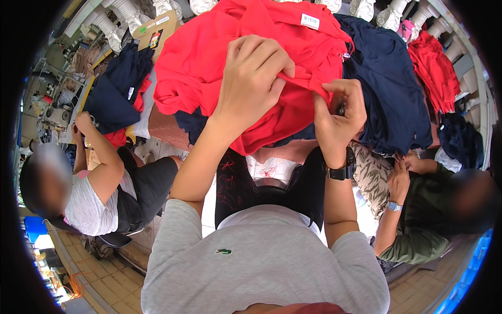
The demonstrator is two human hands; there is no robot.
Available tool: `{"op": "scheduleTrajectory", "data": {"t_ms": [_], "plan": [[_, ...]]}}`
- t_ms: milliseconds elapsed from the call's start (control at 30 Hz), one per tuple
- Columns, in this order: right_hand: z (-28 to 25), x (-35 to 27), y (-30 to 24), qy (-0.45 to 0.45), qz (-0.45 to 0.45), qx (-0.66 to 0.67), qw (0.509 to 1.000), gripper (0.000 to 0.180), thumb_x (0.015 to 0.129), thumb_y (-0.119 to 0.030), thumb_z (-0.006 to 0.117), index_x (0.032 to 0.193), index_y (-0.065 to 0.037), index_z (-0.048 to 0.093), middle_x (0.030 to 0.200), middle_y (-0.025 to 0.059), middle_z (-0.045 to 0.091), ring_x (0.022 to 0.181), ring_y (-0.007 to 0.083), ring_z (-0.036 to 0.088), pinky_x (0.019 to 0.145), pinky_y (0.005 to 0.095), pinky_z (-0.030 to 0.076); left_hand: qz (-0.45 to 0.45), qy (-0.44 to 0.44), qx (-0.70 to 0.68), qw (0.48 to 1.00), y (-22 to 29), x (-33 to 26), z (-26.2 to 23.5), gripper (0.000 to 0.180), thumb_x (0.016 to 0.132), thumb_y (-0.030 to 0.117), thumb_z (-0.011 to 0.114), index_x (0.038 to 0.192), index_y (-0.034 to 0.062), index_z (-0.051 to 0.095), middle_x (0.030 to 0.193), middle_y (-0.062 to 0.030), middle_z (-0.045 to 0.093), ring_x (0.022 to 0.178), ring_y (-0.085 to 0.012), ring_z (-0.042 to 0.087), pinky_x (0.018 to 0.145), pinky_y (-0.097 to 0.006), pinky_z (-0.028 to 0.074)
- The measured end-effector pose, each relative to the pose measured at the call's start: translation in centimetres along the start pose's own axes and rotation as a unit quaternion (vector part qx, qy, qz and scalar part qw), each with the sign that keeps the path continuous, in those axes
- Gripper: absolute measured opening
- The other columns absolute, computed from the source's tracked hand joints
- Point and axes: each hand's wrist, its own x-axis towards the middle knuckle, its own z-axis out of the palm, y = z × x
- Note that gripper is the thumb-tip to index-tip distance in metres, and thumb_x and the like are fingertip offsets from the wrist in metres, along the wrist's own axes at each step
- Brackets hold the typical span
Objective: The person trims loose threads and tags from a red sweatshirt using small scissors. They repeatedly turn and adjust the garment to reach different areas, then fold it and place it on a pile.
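Observation:
A large heap of red fabric garments (198, 57) lies in front of me, with a white printed sticker (309, 21) on its far part. My left hand (253, 76) is closed, pinching a fold of the red cloth between thumb and fingers. To its right, my right hand (341, 118) grips the edge of that same cloth between thumb and forefinger. A small dark object (341, 108) shows inside my curled right fingers; its kind is hidden. The red fold is stretched between my two hands.
Navy garments (389, 78) are piled to the right, with another red garment (433, 70) beyond. A cardboard box (157, 32) stands back left, near a navy garment (112, 91). One co-worker (99, 201) sits at my left, another (426, 230) at my right. White balusters (125, 15) line the back.

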Motion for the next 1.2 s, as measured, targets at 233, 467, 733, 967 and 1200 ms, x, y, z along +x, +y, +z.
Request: {"op": "scheduleTrajectory", "data": {"t_ms": [233,467,733,967,1200], "plan": [[-0.1,-0.6,-0.2,0.061,0.01,0.032,0.998,0.028,0.066,0.012,0.073,0.084,-0.004,0.059,0.079,0.0016,0.057,0.055,0.0065,0.039,0.05,0.0234,0.032,0.034,0.063,-0.017,0.997,0.9,-1.5,-0.8,0.029,0.054,-0.003,0.069,0.069,0.009,0.048,0.079,-0.0045,0.053,0.074,-0.0263,0.052,0.07,-0.039,0.037],[-0.4,-0.8,-0.5,0.077,-0.004,0.037,0.996,0.025,0.074,0.012,0.069,0.091,-0.003,0.058,0.079,0.0026,0.057,0.059,0.0061,0.044,0.054,0.0224,0.037,-0.043,0.095,0.003,0.995,1.0,-2.4,-2.8,0.035,0.052,-0.004,0.066,0.083,0.0093,0.059,0.089,-0.0062,0.054,0.089,-0.0285,0.056,0.08,-0.039,0.044],[-2.6,0.1,3.9,0.041,0.227,0.177,0.957,0.01,0.093,0.005,0.062,0.101,0.0,0.06,0.084,-0.0047,0.054,0.073,0.0009,0.046,0.064,0.0178,0.036,-0.307,-0.153,-0.33,0.88,2.3,-6.4,-10.6,0.06,0.075,0.005,0.084,0.128,0.0029,0.056,0.12,-0.0068,0.052,0.102,-0.0156,0.056,0.089,-0.03,0.046],[-3.2,-1.2,2.2,0.02,0.167,0.111,0.98,0.013,0.092,0.003,0.063,0.105,0.0,0.064,0.084,-0.0063,0.056,0.074,0.0011,0.047,0.064,0.0175,0.037,-0.31,-0.029,-0.143,0.94,0.4,-8.7,-10.5,0.031,0.09,0.001,0.072,0.119,0.0016,0.061,0.112,-0.0057,0.058,0.098,-0.0147,0.058,0.084,-0.029,0.049],[-1.6,0.1,-9.4,-0.232,-0.003,0.157,0.96,0.023,0.08,0.005,0.065,0.102,0.0,0.068,0.087,0.0017,0.066,0.067,0.0091,0.057,0.058,0.023,0.041,-0.172,-0.097,-0.262,0.944,4.8,-1.6,-7.8,0.033,0.087,0.004,0.073,0.118,0.0044,0.061,0.107,-0.0093,0.062,0.091,-0.0168,0.063,0.079,-0.03,0.051]]}}
